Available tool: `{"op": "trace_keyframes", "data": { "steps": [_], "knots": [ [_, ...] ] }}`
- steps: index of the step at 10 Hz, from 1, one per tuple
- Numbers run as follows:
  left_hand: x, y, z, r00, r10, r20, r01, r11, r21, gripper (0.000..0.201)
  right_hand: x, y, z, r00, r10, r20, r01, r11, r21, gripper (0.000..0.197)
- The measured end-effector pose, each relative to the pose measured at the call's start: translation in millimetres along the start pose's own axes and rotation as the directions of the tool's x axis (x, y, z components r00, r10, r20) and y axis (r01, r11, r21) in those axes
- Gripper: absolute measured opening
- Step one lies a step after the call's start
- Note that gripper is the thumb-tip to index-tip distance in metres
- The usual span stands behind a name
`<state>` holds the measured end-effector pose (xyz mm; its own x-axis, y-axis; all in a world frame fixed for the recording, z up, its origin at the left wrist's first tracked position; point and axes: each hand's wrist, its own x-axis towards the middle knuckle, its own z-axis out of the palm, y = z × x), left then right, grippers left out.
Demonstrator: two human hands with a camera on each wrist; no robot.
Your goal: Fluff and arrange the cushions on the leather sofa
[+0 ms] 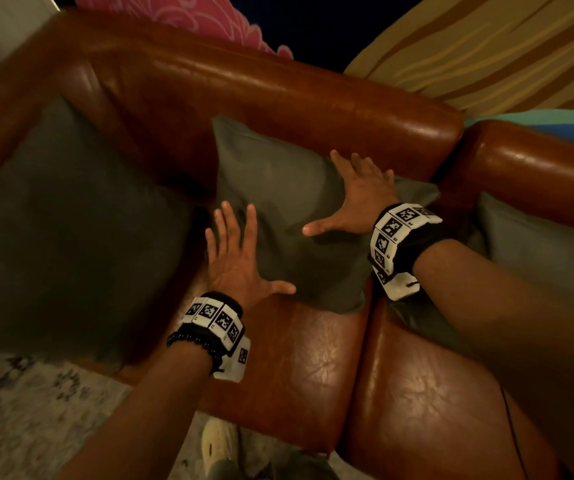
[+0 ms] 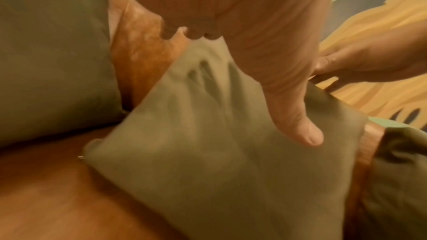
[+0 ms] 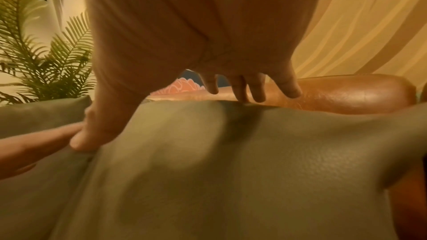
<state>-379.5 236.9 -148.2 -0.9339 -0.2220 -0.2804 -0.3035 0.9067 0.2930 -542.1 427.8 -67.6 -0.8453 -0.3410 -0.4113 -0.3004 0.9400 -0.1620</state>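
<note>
Right cushion (image 1: pixel 538 237) is cut off by the frame edge and partly hidden behind the right forearm. Wrist views are motion-blurred. Left fingers (image 2: pixel 175 33) are foreshortened; contact with the middle cushion (image 2: pixel 219 161) is unclear.

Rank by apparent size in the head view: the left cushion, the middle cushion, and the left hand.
1. Left cushion, though nearness may flatter it.
2. Middle cushion.
3. Left hand.
</note>
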Motion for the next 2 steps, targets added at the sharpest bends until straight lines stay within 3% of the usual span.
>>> {"op": "trace_keyframes", "data": {
  "steps": [2],
  "knots": [
    [-32,-17,-5,0.999,0.038,0.028,-0.039,0.998,0.042,0.154,-43,-9,15,0.992,-0.012,-0.124,0.014,1.0,0.018,0.144]
  ]
}}
